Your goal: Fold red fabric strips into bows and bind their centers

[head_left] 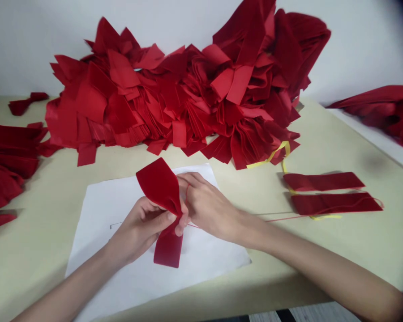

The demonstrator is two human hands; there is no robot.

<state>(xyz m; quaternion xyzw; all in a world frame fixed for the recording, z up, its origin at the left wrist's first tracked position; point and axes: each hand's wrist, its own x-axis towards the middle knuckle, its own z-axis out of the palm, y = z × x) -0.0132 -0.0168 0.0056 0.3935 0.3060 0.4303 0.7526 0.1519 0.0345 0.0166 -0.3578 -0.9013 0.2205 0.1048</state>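
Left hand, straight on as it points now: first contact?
Probably the right hand, just past the red ribbon the left hand holds; depth there is unclear, they may already touch.

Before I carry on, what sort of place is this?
Likely a handcraft workspace: a large heap of red fabric-like pieces on the table, a white sheet, and the left hand pinching a red strip.

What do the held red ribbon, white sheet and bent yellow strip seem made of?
Red ribbon: probably velvet, its surface deep and matte. White sheet: likely paper, matte, thin and crisp-edged. Yellow strip: perhaps fabric or plastic, thin and bent; finish unclear.
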